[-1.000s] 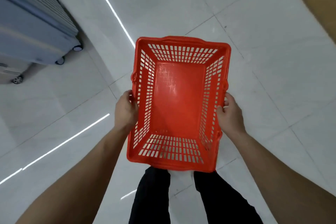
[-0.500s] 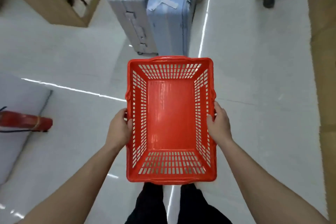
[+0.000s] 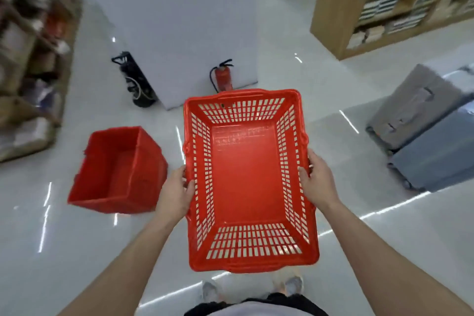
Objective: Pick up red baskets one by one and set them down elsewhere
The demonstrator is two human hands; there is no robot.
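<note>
While both hands grip its sides, the red basket [image 3: 247, 179] hangs between them.

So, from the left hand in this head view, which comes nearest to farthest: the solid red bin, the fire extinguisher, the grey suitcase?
From the left hand, gripping the red basket's left rim:
1. Solid red bin, on the floor just to its left.
2. Fire extinguisher, ahead, by the white pillar.
3. Grey suitcase, far right, past the basket.
</note>
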